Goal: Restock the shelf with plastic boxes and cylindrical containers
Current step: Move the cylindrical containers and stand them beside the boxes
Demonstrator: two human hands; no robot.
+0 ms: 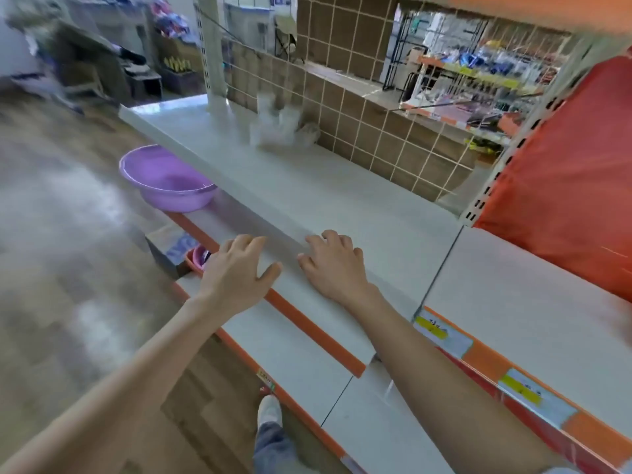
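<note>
One blurred cluster of clear containers [277, 126] stands on the white shelf [342, 186] in the upper middle of the frame, close against the wire grid [359, 107] at the shelf's back. The blur hides how many there are and whether they are boxes or cylinders. The shelf top runs from there down toward the lower centre, where both hands lie at its front edge. The left hand [236, 271] is palm down with its fingers spread wide, reaching over the front lip, and holds nothing. The right hand [337, 268], just beside it, lies palm down on the shelf top with its fingers loosely bent, also holding nothing. The two hands are near each other but apart. Below the lip, at centre left, a purple basin [164, 179] sits on a lower shelf [290, 354] edged in orange. At lower right, yellow labels [431, 328] sit on the front strip of the neighbouring shelf section. An orange panel [564, 200] fills the right edge of the frame. A white shoe [270, 410] shows at bottom centre on the wooden floor [68, 234].
</note>
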